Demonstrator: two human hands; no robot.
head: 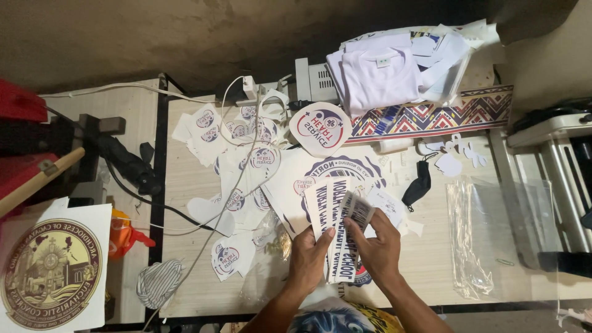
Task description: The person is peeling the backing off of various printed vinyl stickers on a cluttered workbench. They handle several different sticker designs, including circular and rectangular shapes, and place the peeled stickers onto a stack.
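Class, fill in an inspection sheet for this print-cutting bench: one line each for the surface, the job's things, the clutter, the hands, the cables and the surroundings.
Surface: pale wooden table, largely covered with paper.
Job's things: fanned printed strips held over a large round printed sheet.
Clutter: cut round stickers, badge-shaped sticker, black face mask, clear plastic sleeves, folded white shirts, patterned banner strip.
Hands: left hand and right hand both grip the strips.
Cables: white cable trails across the stickers; black cable runs off the table's left edge.
Surroundings: round-emblem poster at the left, striped cloth, metal frame at the right.
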